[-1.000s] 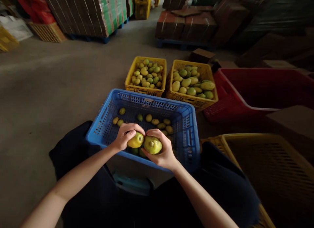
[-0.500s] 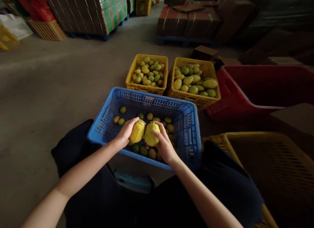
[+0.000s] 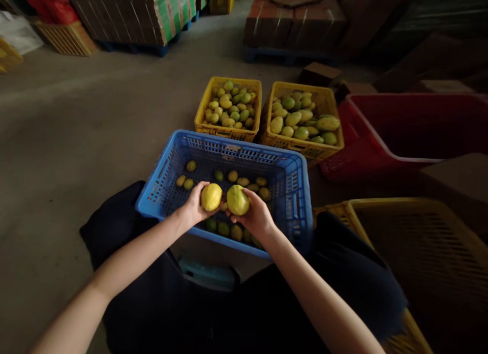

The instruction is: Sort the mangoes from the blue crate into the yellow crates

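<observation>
Yellow fruit [image 3: 211, 197], plump and rounded, is held in left fingers [image 3: 203, 184], greener fruit [image 3: 238, 200] in right fingers [image 3: 252, 195].

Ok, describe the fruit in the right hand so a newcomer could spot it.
Find the blue crate at the picture's centre. Over it, the right hand holds a greenish-yellow fruit. It looks greener and slightly larger than the bright yellow fruit in the left hand.
</observation>
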`<state>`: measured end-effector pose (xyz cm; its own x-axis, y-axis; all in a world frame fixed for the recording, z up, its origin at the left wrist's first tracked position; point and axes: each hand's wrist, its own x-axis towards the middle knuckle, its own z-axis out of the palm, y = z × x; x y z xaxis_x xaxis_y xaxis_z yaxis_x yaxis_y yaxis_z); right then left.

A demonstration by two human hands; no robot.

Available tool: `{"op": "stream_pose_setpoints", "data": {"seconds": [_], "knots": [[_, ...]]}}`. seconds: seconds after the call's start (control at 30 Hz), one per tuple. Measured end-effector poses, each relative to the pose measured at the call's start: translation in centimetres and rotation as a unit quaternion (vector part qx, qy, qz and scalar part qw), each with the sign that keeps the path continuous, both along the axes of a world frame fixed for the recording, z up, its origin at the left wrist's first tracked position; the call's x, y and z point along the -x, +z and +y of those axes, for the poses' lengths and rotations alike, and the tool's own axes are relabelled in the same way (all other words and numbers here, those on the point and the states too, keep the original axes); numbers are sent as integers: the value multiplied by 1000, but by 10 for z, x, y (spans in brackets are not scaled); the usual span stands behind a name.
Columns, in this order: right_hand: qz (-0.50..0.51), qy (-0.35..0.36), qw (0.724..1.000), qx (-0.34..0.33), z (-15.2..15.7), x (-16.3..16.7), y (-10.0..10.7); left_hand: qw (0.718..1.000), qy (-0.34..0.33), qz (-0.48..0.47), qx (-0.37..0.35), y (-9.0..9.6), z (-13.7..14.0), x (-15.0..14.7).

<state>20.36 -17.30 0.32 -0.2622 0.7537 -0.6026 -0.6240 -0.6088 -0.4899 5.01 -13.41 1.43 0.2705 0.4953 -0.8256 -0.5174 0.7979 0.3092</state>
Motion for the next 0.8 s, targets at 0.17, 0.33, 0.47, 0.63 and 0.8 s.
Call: {"op": "stream_pose_setpoints", "data": {"seconds": [0.17,0.33,0.47,0.63,0.8], "knots": [[-43,-17,999,-24,0,-4,-2,995,22,-76,-54,1,3,2],[-79,-39,990,-110,-2,-3,-4,985,81,-112,-101,3,0,-1],[-243,-20,945,-217,-2,8,-6,984,107,-80,-122,1,-6,-8],[-398,99,834,-370,-9,28,-22,980,116,-61,-148,-17,-12,-12],[-508,77,750,-416,-24,38,-36,977,71,-88,-181,-23,-18,-10]]}}
